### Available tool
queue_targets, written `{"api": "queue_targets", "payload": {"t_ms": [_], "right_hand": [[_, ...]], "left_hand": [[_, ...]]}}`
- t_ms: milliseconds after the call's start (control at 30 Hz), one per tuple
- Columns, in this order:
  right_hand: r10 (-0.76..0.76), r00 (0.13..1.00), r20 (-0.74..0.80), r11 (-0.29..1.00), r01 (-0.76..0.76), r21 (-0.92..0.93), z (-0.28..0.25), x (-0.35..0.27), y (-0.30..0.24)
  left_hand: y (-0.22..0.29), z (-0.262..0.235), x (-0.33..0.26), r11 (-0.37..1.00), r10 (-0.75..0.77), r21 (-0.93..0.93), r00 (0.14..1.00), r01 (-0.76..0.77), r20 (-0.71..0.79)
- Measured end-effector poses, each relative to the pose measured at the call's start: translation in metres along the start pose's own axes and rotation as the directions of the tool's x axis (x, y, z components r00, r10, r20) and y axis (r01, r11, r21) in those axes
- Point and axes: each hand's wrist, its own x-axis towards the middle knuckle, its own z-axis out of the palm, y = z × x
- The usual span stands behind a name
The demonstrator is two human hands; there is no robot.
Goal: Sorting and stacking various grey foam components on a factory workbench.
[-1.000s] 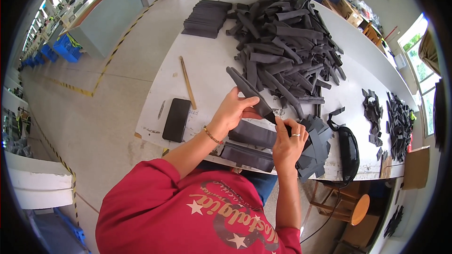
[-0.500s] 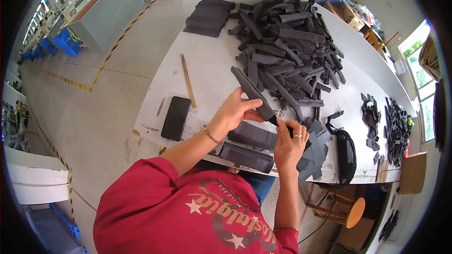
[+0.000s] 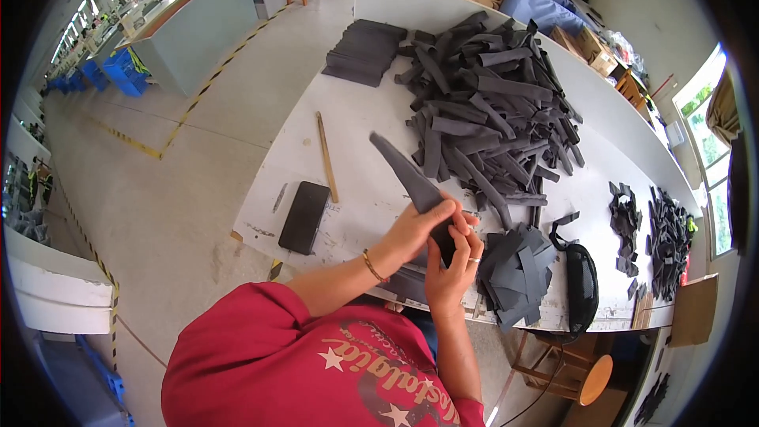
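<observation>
1. At the far left of the white worktop [image 3: 348, 111], a black phone [image 3: 305, 217] lies flat near the front edge. Just to its right a thin wooden stick [image 3: 326, 156] lies with its long axis running from about 11 o'clock to 5 o'clock.

2. The left hand [image 3: 419, 229] comes in from 7 o'clock, a thin bracelet on the wrist. Its fingers are curled closed around the lower end of a long dark grey foam strip [image 3: 403, 170], which points away from the hand toward 11 o'clock and tapers to its free tip, clear of the worktop.

3. The right hand [image 3: 452, 265] sits directly below and touching the left, a ring on one finger. Its fingers are bent in and pinched on the same strip's near end, so both hands meet at that end and neither is nearer than the other.

4. Just right of the hands, at about 3 o'clock, a fanned stack of cut grey pieces [image 3: 518, 269] lies on the worktop.

5. Beyond the hands, at about 1 o'clock, a large loose heap of grey strips [image 3: 482, 103] covers the middle of the worktop.

6. Further right, a black pouch [image 3: 583, 285] lies by the front edge, and small dark offcuts [image 3: 668, 241] lie at the far right.
</observation>
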Motion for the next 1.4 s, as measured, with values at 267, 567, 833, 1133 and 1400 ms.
{"api": "queue_targets", "payload": {"t_ms": [267, 567, 833, 1133, 1400], "right_hand": [[-0.003, 0.978, 0.209, 0.999, 0.011, -0.034, -0.026, -0.001, 0.008], [-0.057, 0.965, 0.254, 0.997, 0.069, -0.035, -0.026, 0.001, 0.013], [-0.145, 0.966, 0.216, 0.987, 0.126, 0.098, -0.022, 0.015, 0.009], [-0.12, 0.964, 0.238, 0.99, 0.098, 0.101, -0.035, 0.008, 0.018], [-0.195, 0.966, 0.171, 0.976, 0.174, 0.131, -0.04, 0.011, 0.014]], "left_hand": [[0.018, 0.001, 0.0, 0.96, 0.145, 0.243, 0.989, -0.141, 0.0], [0.01, 0.002, 0.001, 0.98, 0.105, 0.178, 0.992, -0.091, -0.069], [-0.015, 0.011, -0.007, 1.0, 0.016, 0.005, 0.995, -0.015, -0.103], [0.026, 0.012, -0.001, 0.977, 0.198, 0.115, 0.969, -0.182, -0.146], [0.018, 0.031, -0.012, 0.948, 0.313, 0.083, 0.945, -0.306, -0.095]]}}
